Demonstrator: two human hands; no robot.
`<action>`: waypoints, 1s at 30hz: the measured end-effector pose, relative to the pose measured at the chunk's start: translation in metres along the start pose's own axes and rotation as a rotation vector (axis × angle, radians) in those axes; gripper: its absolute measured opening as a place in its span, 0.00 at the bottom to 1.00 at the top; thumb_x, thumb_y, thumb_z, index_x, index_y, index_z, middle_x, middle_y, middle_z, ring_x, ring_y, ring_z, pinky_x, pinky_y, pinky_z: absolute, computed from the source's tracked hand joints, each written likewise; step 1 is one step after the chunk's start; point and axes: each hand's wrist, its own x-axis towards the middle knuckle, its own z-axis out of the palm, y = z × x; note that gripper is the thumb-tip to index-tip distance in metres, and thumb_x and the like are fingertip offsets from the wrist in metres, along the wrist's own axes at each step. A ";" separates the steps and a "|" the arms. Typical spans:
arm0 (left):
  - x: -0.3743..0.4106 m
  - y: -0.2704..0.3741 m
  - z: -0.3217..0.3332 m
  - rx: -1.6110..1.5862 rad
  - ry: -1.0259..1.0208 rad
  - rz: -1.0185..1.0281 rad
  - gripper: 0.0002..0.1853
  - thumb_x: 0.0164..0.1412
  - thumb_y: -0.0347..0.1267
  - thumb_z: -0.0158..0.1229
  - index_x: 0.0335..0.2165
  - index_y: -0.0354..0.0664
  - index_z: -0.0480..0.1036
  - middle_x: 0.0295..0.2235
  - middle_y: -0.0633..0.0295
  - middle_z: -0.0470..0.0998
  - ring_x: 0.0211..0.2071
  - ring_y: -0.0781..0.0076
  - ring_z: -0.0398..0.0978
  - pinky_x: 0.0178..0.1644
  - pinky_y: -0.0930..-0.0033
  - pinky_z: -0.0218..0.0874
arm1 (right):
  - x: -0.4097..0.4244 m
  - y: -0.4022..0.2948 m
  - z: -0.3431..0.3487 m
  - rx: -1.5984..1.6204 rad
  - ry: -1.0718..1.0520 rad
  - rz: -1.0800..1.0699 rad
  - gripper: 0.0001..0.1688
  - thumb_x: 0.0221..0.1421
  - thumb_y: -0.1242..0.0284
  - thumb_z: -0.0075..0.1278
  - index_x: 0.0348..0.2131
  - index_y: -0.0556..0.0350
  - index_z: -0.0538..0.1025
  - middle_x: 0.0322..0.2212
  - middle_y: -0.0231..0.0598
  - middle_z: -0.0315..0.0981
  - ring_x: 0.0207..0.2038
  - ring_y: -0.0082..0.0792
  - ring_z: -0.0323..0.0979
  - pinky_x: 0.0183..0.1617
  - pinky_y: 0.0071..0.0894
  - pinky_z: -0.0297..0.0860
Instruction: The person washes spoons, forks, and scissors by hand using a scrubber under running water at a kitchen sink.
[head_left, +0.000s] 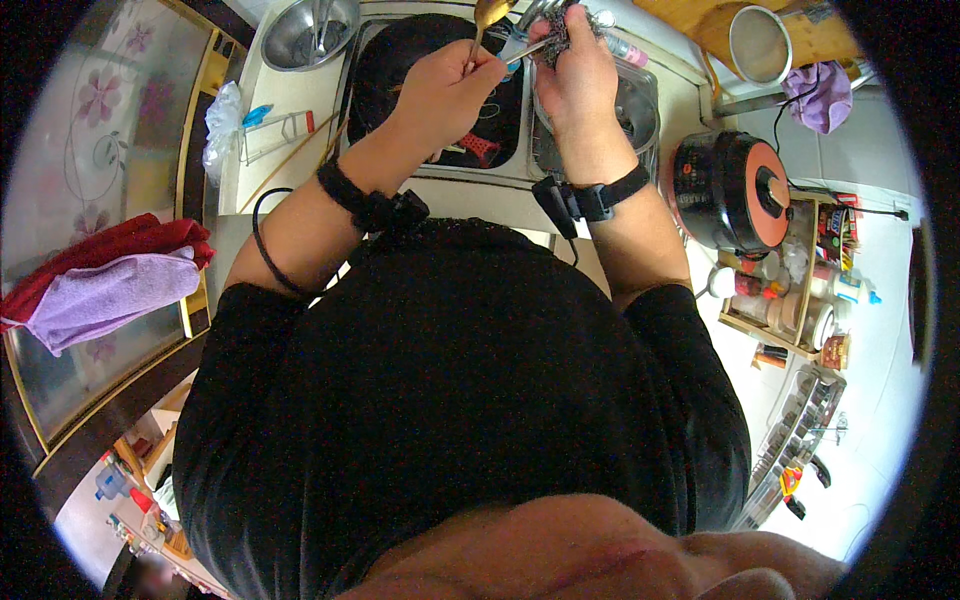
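My left hand (450, 90) grips a metal spoon (493, 10) whose bowl points up past the fingers. From the same fingertips a thin metal handle (525, 52) runs toward my right hand; whether it belongs to a second utensil I cannot tell. My right hand (581, 82) squeezes a steel wool scrubber (555, 37) against the end of that handle. Both hands are over the sink (442, 174). Below my left hand lies a large black wok (382, 52), partly covered by the forearm. A red perforated item (478, 148) rests near the sink's front edge.
A steel bowl (289, 46) with utensils stands back left, near a plastic bag (223, 124) and a peeler-like tool (279, 133). Metal basins (641, 112) fill the right sink side. A pressure cooker (727, 193) is at right. A strainer (760, 45) hangs back right.
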 end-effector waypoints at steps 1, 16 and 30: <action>0.000 0.001 0.001 0.004 0.005 0.016 0.13 0.58 0.39 0.55 0.30 0.38 0.72 0.20 0.68 0.71 0.23 0.81 0.65 0.27 0.73 0.57 | 0.001 0.001 -0.001 0.022 -0.004 0.000 0.12 0.59 0.71 0.46 0.40 0.61 0.70 0.33 0.38 0.73 0.35 0.30 0.72 0.40 0.28 0.69; 0.018 -0.021 -0.060 -0.178 0.173 -0.011 0.15 0.60 0.39 0.52 0.26 0.38 0.72 0.23 0.62 0.73 0.23 0.70 0.70 0.26 0.66 0.61 | -0.017 0.028 0.037 -0.577 -0.452 0.456 0.14 0.55 0.67 0.51 0.36 0.60 0.73 0.26 0.33 0.72 0.26 0.27 0.70 0.28 0.29 0.70; 0.081 -0.103 -0.144 -0.738 0.284 -0.226 0.10 0.57 0.34 0.56 0.24 0.39 0.69 0.17 0.62 0.67 0.19 0.68 0.65 0.21 0.65 0.58 | -0.053 0.103 0.066 -0.743 -0.439 0.725 0.11 0.56 0.69 0.51 0.35 0.59 0.74 0.30 0.34 0.72 0.26 0.25 0.69 0.30 0.24 0.69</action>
